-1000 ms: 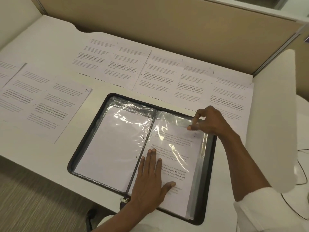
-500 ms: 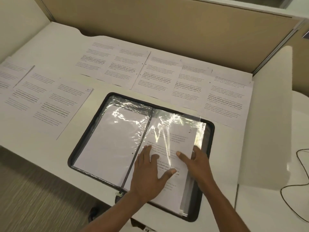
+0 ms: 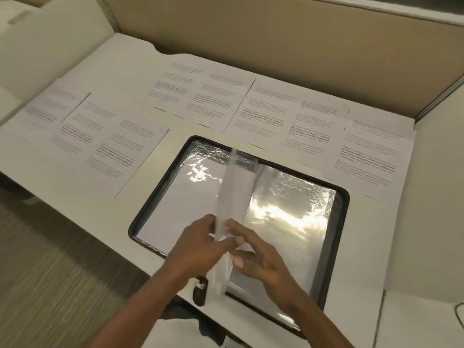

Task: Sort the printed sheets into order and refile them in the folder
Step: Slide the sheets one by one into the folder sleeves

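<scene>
A black-edged display folder (image 3: pixel 341 197) lies open on the white desk. One clear sleeve with a sheet inside (image 3: pixel 234 194) stands upright over the spine, mid-turn. My left hand (image 3: pixel 200 243) pinches its near edge from the left. My right hand (image 3: pixel 261 257) touches the same sleeve from the right, fingers loosely bent. An empty shiny sleeve (image 3: pixel 288 209) shows on the folder's right side, and a filled sleeve (image 3: pixel 180 209) lies on the left. Printed sheets (image 3: pixel 266 114) lie in a row behind the folder, with more printed sheets (image 3: pixel 105 146) at the left.
A beige partition (image 3: pixel 251 38) closes off the back of the desk and a white side panel (image 3: pixel 437 197) stands at the right. The desk's front edge (image 3: pixel 75 212) drops to grey carpet at the left. A dark cable (image 3: pixel 459 317) lies at the far right.
Both hands left the flat right-hand page and lifted that sleeve upright, swinging it leftward. An empty sleeve is now uncovered on the right. The view shifted left.
</scene>
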Demonstrator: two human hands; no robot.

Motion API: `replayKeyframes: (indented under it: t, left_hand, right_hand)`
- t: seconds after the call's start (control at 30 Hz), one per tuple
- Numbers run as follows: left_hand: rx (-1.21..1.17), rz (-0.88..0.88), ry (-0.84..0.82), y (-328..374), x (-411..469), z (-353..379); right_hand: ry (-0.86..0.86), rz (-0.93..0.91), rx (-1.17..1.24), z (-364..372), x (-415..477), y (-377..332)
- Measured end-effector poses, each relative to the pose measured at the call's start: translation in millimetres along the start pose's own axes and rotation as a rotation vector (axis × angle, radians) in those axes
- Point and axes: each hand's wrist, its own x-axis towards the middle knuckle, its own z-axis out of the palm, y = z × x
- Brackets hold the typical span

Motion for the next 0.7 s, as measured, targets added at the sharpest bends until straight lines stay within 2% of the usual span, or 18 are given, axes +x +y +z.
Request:
replayKeyframes:
  t: [0.17,0.27,0.37,0.53,0.63,0.7]
  left_hand:
    - [0.161,-0.070,0.221,-28.4,33.5,-84.0]
    - [0.225,-0.101,0.320,-56.6,68.2,-130.4]
    - [0.235,-0.095,0.328,-76.2,97.0,-156.9]
    - [0.435,-0.086,0.277,-100.9,128.4,-163.4]
    - [0.527,-0.046,0.246,-110.9,137.7,-174.8]
    - [0.500,-0.054,0.223,-113.7,143.1,-186.9]
  right_hand:
    - [-0.038,0.011,-0.056,37.6,43.3,-0.6]
    - [0.006,-0.042,-0.155,59.6,67.7,0.6]
    - [0.095,-0.092,-0.318,79.3,89.9,3.7]
    - [0.352,-0.069,-0.469,106.9,123.9,13.1]
    - [0.414,0.003,-0.526,117.9,142.7,18.4]
    - [0.436,0.060,-0.552,123.1,151.7,19.4]
